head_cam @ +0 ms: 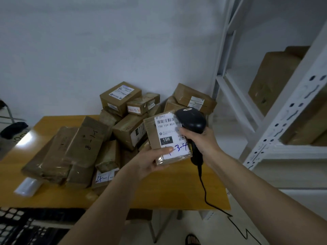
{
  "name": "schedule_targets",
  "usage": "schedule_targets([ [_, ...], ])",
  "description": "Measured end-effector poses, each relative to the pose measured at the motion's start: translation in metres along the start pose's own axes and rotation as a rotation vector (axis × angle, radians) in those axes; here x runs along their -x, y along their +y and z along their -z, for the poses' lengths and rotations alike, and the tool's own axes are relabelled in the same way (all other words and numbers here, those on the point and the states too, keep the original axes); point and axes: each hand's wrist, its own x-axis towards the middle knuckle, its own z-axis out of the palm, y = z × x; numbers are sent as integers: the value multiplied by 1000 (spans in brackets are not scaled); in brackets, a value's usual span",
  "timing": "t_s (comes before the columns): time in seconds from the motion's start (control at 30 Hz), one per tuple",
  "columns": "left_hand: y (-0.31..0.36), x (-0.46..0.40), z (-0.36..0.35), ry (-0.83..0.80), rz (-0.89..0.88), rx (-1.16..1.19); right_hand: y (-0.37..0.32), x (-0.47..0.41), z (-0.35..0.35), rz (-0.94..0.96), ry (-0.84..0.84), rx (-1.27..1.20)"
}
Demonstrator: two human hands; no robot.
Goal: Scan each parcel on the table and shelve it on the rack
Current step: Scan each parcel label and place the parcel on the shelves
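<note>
My left hand (150, 162) holds a small brown parcel (152, 137) above the table, thumb pressed on its white label, which bears a barcode, "15H" and blue handwriting. My right hand (201, 138) grips a black handheld barcode scanner (192, 119), whose head rests over the label's upper right corner. The scanner's cord (205, 193) hangs down past the table edge. Several more brown parcels (123, 103) lie piled on the wooden table (177, 191). The white metal rack (283, 112) stands at the right.
Brown boxes (272, 80) sit on the rack's shelf at the right. A clear plastic bag (28, 187) lies at the table's front left. A black keyboard (21, 225) is at the bottom left. A dark object (14, 129) rests beyond the table's left end.
</note>
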Motion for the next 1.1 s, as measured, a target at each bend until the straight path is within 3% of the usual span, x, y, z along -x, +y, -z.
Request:
schedule_targets([
  [0.13, 0, -2, 7, 132, -129, 74, -3, 17, -3, 138, 15, 106],
  [0.3, -3, -2, 25, 300, -173, 171, 1, 43, -14, 111, -38, 235],
  [1.1, -6, 17, 39, 263, -255, 129, -4, 91, -20, 57, -123, 282],
])
